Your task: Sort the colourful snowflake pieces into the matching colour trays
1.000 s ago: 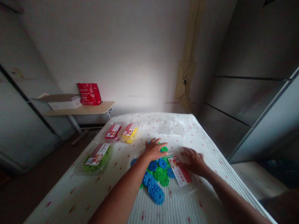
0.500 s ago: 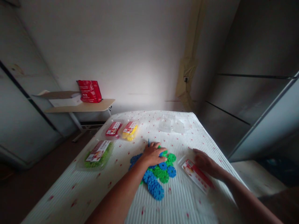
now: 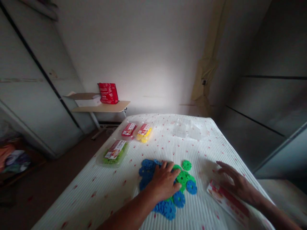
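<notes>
My left hand (image 3: 165,180) rests on a spread pile of notched plastic discs, its fingers apart. Blue discs (image 3: 146,169) lie to its left and below it, while green discs (image 3: 183,179) show at its right. A lone green disc (image 3: 186,165) sits just beyond the pile. Over on the right, my right hand (image 3: 236,183) is open, its fingers extended above a clear bag with a red and white label (image 3: 227,203). Whether the fingers touch the bag I cannot tell.
Clear boxes of green (image 3: 112,155), red (image 3: 129,130) and yellow pieces (image 3: 144,132) stand on the left of the cloth-covered table (image 3: 163,150). An open clear container (image 3: 189,129) lies at the back. A side table (image 3: 103,108) bears a red bag (image 3: 108,93) and a box (image 3: 87,99).
The view has turned left. My left hand has shifted over the pile and the discs have spread a little. My right hand has lifted its fingers, and the labelled bag sits nearer to me.
</notes>
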`<action>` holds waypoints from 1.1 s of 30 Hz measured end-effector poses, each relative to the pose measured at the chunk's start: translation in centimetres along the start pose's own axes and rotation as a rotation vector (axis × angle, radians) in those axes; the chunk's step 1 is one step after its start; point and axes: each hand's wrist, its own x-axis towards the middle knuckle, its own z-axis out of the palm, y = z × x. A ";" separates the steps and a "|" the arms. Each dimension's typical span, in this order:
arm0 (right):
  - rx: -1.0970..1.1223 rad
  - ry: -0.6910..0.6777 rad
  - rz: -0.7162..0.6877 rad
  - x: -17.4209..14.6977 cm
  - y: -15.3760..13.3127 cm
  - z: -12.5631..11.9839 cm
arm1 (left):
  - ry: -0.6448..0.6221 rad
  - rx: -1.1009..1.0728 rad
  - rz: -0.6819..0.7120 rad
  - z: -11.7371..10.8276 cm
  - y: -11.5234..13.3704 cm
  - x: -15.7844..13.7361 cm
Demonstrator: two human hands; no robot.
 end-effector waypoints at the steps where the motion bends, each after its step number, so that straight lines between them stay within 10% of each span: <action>1: -0.011 0.006 -0.018 0.5 -0.5 -0.1 | 0.001 -0.017 -0.018 0.0 0.3 -0.3; 14: -0.012 -0.093 -0.303 8.4 -11.3 7.8 | 0.280 -0.166 -0.183 -3.0 -1.1 -2.1; 22: 0.073 -0.247 -0.319 7.6 -14.2 5.8 | 0.578 0.529 -0.600 -9.9 -7.3 -6.0; 26: 0.061 -0.219 -0.300 8.6 -14.3 5.2 | 0.529 0.586 -0.862 -10.7 -10.8 -8.6; 33: 0.051 -0.239 -0.422 8.8 -16.4 5.6 | 0.576 0.578 -0.762 -10.2 -13.3 -9.7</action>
